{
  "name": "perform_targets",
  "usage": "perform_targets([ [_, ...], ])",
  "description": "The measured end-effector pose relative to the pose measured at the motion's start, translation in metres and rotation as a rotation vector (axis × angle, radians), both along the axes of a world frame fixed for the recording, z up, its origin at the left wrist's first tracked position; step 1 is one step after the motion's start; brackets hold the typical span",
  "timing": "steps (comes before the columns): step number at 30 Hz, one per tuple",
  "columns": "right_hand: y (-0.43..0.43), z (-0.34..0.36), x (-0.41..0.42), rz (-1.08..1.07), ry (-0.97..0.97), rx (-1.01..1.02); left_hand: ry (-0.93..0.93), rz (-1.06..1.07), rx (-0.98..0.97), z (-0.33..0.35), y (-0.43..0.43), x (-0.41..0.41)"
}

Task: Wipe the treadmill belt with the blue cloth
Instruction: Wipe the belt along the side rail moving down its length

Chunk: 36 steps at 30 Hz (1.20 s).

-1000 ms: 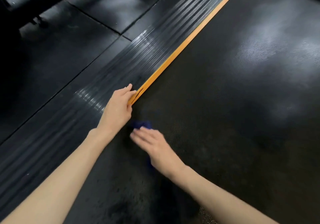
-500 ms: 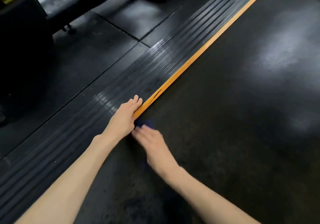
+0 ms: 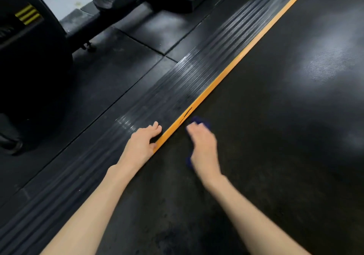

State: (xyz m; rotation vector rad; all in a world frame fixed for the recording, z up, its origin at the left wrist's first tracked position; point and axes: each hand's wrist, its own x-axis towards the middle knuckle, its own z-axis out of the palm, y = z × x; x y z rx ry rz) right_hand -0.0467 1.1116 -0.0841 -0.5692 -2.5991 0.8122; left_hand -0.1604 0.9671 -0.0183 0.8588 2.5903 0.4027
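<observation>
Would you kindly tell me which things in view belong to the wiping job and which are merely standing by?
In the job: dark textured treadmill belt; blue cloth; right hand, pressing the cloth on the belt; left hand, resting on the black ribbed side rail.
Standing by: orange edge strip; black exercise machine with yellow stripes; black rubber floor tiles.

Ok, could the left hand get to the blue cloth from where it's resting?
Probably yes. The left hand rests on the side rail against the orange strip; the blue cloth lies just across it on the belt, mostly covered by the pressing right hand.
</observation>
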Motion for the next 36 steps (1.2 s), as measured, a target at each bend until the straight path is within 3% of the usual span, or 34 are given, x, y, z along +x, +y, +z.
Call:
perform_targets([
  [3,-0.062,0.003,0.026,0.497,-0.043,0.156,-0.009,0.022,0.033,0.0,0.0,-0.003],
  [5,-0.036,0.002,0.025,0.632,0.002,0.214,-0.018,0.031,0.045,0.001,-0.001,-0.001],
  [7,0.003,0.002,0.014,0.452,0.022,0.109,-0.029,0.042,0.056,0.0,0.0,0.001],
  [11,0.065,0.028,-0.021,-0.371,0.155,-0.373,-0.034,0.062,0.036,-0.001,0.003,0.006],
  [13,0.064,0.033,-0.045,-0.417,0.108,-0.456,-0.031,0.066,0.031,0.0,0.004,0.007],
  [20,-0.018,0.016,-0.038,-0.135,0.021,-0.316,-0.008,0.019,0.045,-0.001,0.002,0.006],
  [25,-0.047,0.005,-0.001,0.278,-0.104,-0.121,-0.04,0.017,0.093,0.001,-0.002,0.006],
  [29,-0.012,0.013,0.015,0.624,-0.158,0.16,-0.088,-0.001,0.086,0.002,-0.007,0.003],
  [31,0.021,0.014,0.014,0.522,-0.1,0.286,-0.102,0.0,0.082,0.003,-0.008,0.005],
  [33,0.053,0.014,0.012,0.234,-0.113,0.308,-0.105,0.002,0.067,0.003,-0.007,0.008],
  [36,0.054,0.015,0.0,-0.142,-0.154,0.135,-0.097,-0.005,0.03,0.004,-0.004,0.008],
])
